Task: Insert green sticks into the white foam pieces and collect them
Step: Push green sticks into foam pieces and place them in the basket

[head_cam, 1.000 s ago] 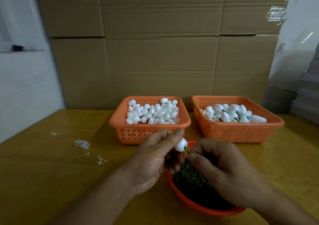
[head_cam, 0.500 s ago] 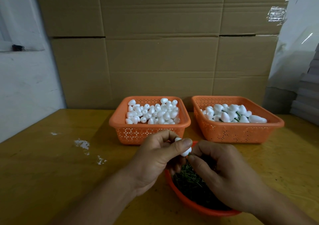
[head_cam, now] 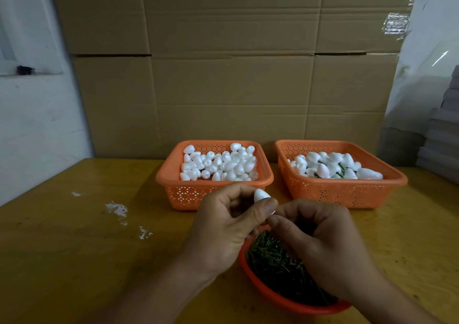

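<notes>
My left hand (head_cam: pixel 223 224) pinches a white egg-shaped foam piece (head_cam: pixel 260 195) between thumb and fingers, above the far rim of a red bowl (head_cam: pixel 298 304) full of green sticks (head_cam: pixel 275 261). My right hand (head_cam: pixel 320 244) has its fingertips pinched together right against the foam piece's lower end. The stick it holds is hidden behind my thumbs. The left orange basket (head_cam: pixel 169 174) holds several plain foam pieces (head_cam: pixel 218 164). The right orange basket (head_cam: pixel 335 192) holds foam pieces with green sticks in them (head_cam: pixel 332 167).
Everything sits on a yellow wooden table (head_cam: pixel 74 249) with white paint flecks (head_cam: pixel 116 209) at the left. Cardboard boxes (head_cam: pixel 223 75) form a wall behind the baskets. A grey stack (head_cam: pixel 444 144) stands at the far right.
The two hands have closed together. The green stick, visible between foam piece and right fingers a second ago, is out of sight, and the foam piece has tilted more upright.
</notes>
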Demonstrator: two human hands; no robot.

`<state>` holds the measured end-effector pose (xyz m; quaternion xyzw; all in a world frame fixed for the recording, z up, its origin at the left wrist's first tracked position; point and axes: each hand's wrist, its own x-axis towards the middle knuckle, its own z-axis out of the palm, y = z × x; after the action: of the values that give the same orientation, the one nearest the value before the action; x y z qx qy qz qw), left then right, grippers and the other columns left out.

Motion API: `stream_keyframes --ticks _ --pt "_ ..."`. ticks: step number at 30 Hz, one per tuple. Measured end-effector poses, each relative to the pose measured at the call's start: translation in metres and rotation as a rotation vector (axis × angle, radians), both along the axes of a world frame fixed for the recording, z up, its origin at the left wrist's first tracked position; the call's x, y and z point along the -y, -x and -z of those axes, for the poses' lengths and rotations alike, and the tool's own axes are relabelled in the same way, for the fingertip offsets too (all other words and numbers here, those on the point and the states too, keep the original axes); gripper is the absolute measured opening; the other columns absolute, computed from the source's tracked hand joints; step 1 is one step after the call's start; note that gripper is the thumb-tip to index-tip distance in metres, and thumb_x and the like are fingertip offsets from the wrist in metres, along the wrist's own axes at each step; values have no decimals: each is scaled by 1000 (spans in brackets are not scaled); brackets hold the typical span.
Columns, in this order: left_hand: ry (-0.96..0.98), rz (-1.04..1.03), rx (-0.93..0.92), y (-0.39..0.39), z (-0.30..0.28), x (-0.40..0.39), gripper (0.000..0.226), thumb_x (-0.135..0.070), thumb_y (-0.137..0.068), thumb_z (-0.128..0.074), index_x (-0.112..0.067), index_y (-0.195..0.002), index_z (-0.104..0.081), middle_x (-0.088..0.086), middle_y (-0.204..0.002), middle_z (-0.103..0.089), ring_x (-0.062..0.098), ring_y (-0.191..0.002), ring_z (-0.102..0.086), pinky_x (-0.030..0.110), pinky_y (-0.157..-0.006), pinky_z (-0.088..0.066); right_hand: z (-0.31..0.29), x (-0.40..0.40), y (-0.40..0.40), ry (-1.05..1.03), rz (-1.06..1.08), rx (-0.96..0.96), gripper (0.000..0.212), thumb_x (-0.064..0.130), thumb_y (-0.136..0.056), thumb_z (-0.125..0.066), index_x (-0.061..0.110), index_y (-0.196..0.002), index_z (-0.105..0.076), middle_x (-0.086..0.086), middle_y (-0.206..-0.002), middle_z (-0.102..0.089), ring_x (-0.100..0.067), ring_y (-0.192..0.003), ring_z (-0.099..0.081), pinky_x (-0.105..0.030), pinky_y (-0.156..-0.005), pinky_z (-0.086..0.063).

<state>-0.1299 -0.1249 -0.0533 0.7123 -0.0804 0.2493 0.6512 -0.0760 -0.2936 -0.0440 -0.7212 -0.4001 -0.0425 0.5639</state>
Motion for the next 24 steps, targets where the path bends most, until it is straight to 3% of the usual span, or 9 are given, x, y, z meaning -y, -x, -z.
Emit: stream_keyframes --ticks 3,7,11,15,22,24 --pt "-40 -7 46 2 -1 1 20 -42 -81 -75 -23 -86 -76 -1 -72 -71 5 -62 -63 17 -60 -49 -1 -2 2 -46 -45 -39 11 37 -81 -70 30 -79 -78 -5 -63 -70 -24 -50 -59 -36 -46 -47" --pt "-97 -8 64 4 -3 0 20 -43 -85 -70 -23 -84 -74 -3 -70 -69 3 -63 -63 17 -60 -48 3 -5 4 -95 -81 -91 11 32 -81 -71 26 -79 -79 -4 -63 -70 -11 -50 -59 -28 -48 -48" --pt "-217 -45 79 6 -3 1 22 -47 -91 -62 -27 -84 -68 -10 -69 -65 1 -65 -61 16 -61 -47 4 -6 7 -103 -105 -121 11 33 -81 -71 26 -77 -77 -2 -60 -69 -11 -49 -59 -26 -47 -49" --pt "-280 -80 87 7 -4 2 25 -52 -92 -59 -29 -84 -64 -6 -67 -61 5 -61 -56 31 -54 -46 6 -7 7 -119 -117 -169 16 35 -80 -71 20 -77 -77 -9 -63 -70 -15 -50 -61 -25 -49 -50" --pt "-260 -103 98 8 -4 6 28 -53 -92 -57 -26 -85 -63 5 -73 -65 25 -67 -63 48 -61 -52 7 -11 8 -170 -130 -243 18 33 -76 -71 17 -80 -78 -10 -66 -71 -15 -52 -62 -23 -49 -49" --pt "-230 -93 92 8 -2 7 26 -51 -91 -60 -26 -86 -65 2 -74 -67 20 -68 -66 40 -61 -55 7 -10 6 -164 -133 -255 18 33 -76 -71 17 -79 -78 -11 -67 -72 -16 -53 -62 -23 -49 -50"
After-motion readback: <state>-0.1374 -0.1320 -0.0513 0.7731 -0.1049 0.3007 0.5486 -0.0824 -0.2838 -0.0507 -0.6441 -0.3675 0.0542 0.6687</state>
